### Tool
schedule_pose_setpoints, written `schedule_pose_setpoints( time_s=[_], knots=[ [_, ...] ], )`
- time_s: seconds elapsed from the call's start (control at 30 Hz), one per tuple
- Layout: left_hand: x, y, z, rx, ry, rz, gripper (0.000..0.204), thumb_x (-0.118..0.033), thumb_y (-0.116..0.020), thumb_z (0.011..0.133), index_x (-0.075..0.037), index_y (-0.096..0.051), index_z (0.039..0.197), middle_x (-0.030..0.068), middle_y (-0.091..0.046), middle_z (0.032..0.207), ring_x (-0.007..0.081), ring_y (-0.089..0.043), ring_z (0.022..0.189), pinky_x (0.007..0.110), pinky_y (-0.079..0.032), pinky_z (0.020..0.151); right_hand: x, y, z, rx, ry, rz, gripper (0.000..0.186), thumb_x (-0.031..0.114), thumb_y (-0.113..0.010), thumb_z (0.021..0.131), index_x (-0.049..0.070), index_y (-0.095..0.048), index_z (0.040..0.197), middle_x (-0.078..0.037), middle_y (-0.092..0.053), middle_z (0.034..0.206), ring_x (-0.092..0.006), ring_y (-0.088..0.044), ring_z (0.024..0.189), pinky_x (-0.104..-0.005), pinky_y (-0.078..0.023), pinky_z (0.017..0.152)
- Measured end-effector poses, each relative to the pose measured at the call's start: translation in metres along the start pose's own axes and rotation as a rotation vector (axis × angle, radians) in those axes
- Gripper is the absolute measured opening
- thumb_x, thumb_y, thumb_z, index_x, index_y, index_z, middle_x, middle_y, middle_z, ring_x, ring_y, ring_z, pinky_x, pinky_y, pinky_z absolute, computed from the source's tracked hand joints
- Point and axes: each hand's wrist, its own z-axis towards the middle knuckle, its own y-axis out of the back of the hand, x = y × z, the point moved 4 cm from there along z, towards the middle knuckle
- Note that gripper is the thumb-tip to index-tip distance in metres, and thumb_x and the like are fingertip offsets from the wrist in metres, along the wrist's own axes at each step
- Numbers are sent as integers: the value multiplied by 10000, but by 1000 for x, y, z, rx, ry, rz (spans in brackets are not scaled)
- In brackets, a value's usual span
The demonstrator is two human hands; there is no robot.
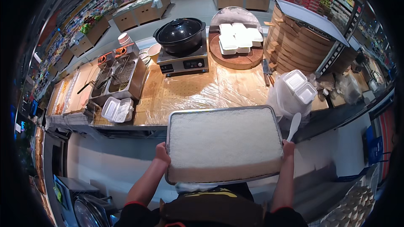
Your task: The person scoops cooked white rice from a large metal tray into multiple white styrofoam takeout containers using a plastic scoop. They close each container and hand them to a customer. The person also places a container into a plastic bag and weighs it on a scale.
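My left hand (162, 153) grips the left edge of a large rectangular metal tray (274, 112) filled with a flat white, grainy layer (223, 141). My right hand (287, 149) grips its right edge, with a white paddle spoon (294, 124) upright at its fingers. The tray is held at the front edge of the wooden counter (147, 92), which is covered in clear plastic. Just past the tray's far right corner sit white lidded foam boxes, open, (299, 87) on plastic bags.
A black lidded pot (179, 38) sits on a cooker (183, 64). A fryer (122, 77) and foam box (113, 109) are left; foam boxes (235, 40) on a round board, a knife (266, 73) and stacked steamers (294, 38) right. Store shelves lie beyond.
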Motion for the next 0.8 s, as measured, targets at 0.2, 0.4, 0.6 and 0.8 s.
schedule_pose_setpoints(
  time_s=[0.2, 0.4, 0.6, 0.8],
  knots=[
    [-132, 12, 32, -285, 25, -28, 401, -322, -445, 942, 16, -636, 1043, 204, -686, 1065, 348, -643, 1001, 462, -463, 988, 51, -194, -17, -114, 0, -106, 281, 143, -620, 879, -128, -647, 947, -75, -646, 791, -142, -562, 703, -366, -455, 637],
    [-181, 49, 127, -337, 13, -162, 349, -281, -431, 953, -15, -630, 1060, 186, -685, 1105, 362, -630, 1048, 476, -447, 1009, 43, -302, 39, -158, -63, -152, 314, 139, -621, 844, -131, -639, 1003, -134, -663, 840, -193, -607, 753, -380, -484, 682],
    [-212, 94, 231, -398, -46, -132, 297, -167, -465, 902, -185, -393, 614, -17, -435, 610, 167, -463, 551, 334, -444, 598, 24, -373, 63, -154, -111, -178, 287, 159, -637, 837, -110, -631, 936, -129, -661, 831, -211, -598, 726, -386, -476, 665],
    [-232, 134, 295, -550, -41, -126, 257, -171, -520, 887, -169, -490, 632, -20, -473, 611, 157, -462, 528, 323, -412, 541, 32, -427, 70, -175, -51, -264, 286, 174, -642, 858, -105, -630, 919, -121, -655, 815, -211, -587, 724, -391, -463, 658]
  ],
)
